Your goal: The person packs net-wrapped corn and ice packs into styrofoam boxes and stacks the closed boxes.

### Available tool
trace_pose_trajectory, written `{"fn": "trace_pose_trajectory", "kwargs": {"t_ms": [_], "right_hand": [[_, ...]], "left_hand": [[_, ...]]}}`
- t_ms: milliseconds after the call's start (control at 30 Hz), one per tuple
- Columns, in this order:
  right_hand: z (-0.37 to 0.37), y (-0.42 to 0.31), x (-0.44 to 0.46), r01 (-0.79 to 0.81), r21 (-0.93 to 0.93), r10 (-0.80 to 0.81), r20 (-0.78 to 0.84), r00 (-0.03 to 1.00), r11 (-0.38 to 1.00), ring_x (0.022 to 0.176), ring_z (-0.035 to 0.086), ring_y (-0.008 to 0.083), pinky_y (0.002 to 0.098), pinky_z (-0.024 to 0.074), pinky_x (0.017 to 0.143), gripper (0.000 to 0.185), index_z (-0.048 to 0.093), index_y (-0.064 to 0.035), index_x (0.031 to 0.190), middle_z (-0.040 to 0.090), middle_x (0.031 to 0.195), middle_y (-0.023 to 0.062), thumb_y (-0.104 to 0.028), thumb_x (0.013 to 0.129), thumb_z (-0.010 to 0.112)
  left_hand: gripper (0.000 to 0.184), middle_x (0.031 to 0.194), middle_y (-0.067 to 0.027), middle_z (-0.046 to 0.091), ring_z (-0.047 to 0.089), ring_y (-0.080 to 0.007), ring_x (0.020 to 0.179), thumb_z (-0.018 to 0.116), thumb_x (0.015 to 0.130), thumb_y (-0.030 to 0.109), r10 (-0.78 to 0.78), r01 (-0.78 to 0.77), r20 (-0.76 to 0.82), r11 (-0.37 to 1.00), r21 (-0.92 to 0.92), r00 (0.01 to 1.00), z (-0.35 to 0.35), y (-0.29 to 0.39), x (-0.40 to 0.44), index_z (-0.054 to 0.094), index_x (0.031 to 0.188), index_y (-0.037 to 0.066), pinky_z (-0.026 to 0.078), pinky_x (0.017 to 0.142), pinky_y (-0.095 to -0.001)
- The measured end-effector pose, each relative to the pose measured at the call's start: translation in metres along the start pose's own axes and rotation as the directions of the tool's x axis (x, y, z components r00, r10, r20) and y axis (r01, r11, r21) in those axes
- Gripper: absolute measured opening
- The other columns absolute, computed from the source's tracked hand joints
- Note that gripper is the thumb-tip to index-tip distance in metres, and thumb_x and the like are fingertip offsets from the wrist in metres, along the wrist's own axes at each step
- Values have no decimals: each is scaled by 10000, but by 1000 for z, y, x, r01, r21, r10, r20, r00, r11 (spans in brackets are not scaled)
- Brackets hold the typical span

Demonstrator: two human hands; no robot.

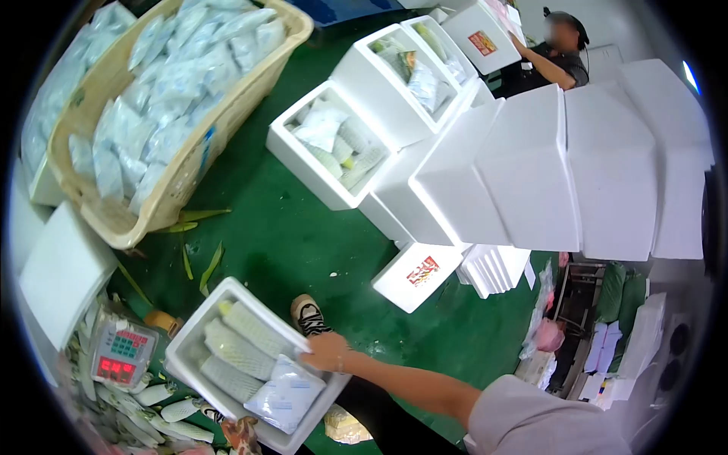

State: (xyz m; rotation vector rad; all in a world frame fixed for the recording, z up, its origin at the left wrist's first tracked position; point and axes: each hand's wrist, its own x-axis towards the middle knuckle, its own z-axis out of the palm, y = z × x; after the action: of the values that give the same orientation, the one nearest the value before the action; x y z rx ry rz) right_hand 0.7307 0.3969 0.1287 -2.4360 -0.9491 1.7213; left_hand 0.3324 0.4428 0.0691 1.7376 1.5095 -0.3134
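Observation:
A white foam box (254, 297) hangs tilted in front of me. My right hand (327, 353) is closed over its near right rim. At the lower edge of the view my left hand (241, 435), partly cut off and with a brown-orange patterned covering, is against the opposite side of the box; its fingers barely show. Inside lie several long, pale pieces of produce (241, 345) in white net sleeves. A white ice pack (284, 394) rests beside them at the near end.
A beige tub (250, 95) full of ice packs stands upper left. Filled foam boxes (341, 199) and tall stacked white boxes (523, 167) are to the right, with a co-worker (550, 68) behind. A scale (123, 353) and loose produce (144, 417) lie lower left; leaves litter the green floor (265, 227).

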Motion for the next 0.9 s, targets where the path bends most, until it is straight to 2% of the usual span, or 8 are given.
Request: {"fn": "trace_pose_trajectory", "kwargs": {"t_ms": [200, 300, 367, 533, 633, 733, 833, 900], "right_hand": [[-199, 45, -34, -188, -66, 158, -314, 936, 980, 841, 630, 362, 446, 507, 757, 406, 609, -5, 894, 641, 895, 221, -393, 807, 526], [-279, 79, 8, -173, -19, 125, -611, 782, 985, 854, 623, 374, 449, 491, 770, 405, 556, -25, 984, 639, 894, 203, -395, 822, 520], [-340, 82, 30, -251, 128, 275, -616, 738, 960, 964, 576, 387, 464, 455, 840, 450, 514, -5, 1102, 605, 996, 222, -355, 820, 523], [-359, 86, 23, 373, -17, -137, -945, 298, 928, 1120, 415, 410, 464, 345, 962, 636, 318, 67, 1295, 440, 1201, 262, -149, 768, 602], [-307, 106, 6, 333, -37, -149, -937, 316, 942, 1131, 413, 389, 428, 341, 969, 648, 315, 107, 1276, 444, 1175, 272, -143, 769, 631], [-251, 123, 7, 254, 349, 207, -866, 456, 902, 1111, 457, 345, 406, 368, 948, 681, 295, 147, 1266, 447, 1196, 269, -207, 803, 647], [-213, 126, 51, 167, 940, 535, -310, 786, 299, 1052, 510, 284, 369, 419, 890, 695, 281, 128, 1282, 444, 1227, 257, -249, 830, 651], [-235, 107, 42, 292, 869, 470, -468, 749, 400, 1012, 532, 254, 350, 444, 844, 710, 271, 99, 1302, 444, 1238, 247, -264, 830, 657]], "left_hand": [[129, 947, -49, 659, 468, -260, 1018, 562, 817, 216, 451, -511, 269, 830, 222, 851, -15, 260, 112, 647, 897, 160, 361, 967, -399], [503, 889, -127, 621, 612, -220, 736, 706, 688, 9, 163, -189, -101, 733, -654, 981, 54, 370, 193, 383, 1073, 7, 514, 634, -322], [321, 811, -106, 626, 608, -219, 682, 677, 715, 46, 259, -388, -295, 719, -577, 920, 87, 433, 243, 476, 966, 47, 514, 629, -342], [115, 608, -98, 489, 564, -242, 580, 604, 746, 140, 362, -516, -465, 815, -264, 808, 81, 547, 307, 497, 724, 104, 472, 541, -363], [139, 569, -128, 400, 526, -226, 536, 560, 757, 106, 421, -534, -576, 845, -33, 701, 98, 566, 314, 454, 667, 114, 435, 492, -367], [182, 656, -93, 454, 514, -202, 570, 615, 753, 173, 474, -689, -538, 651, -318, 697, 175, 500, 376, 460, 708, 90, 436, 542, -342], [316, 769, -61, 510, 528, -206, 647, 692, 727, 254, 542, -695, -580, 716, -60, 608, 190, 525, 329, 475, 830, 48, 449, 638, -332], [335, 747, -95, 548, 556, -224, 668, 686, 723, 262, 239, -401, -378, 803, -440, 894, 175, 580, 274, 496, 865, 27, 457, 650, -345]]}}
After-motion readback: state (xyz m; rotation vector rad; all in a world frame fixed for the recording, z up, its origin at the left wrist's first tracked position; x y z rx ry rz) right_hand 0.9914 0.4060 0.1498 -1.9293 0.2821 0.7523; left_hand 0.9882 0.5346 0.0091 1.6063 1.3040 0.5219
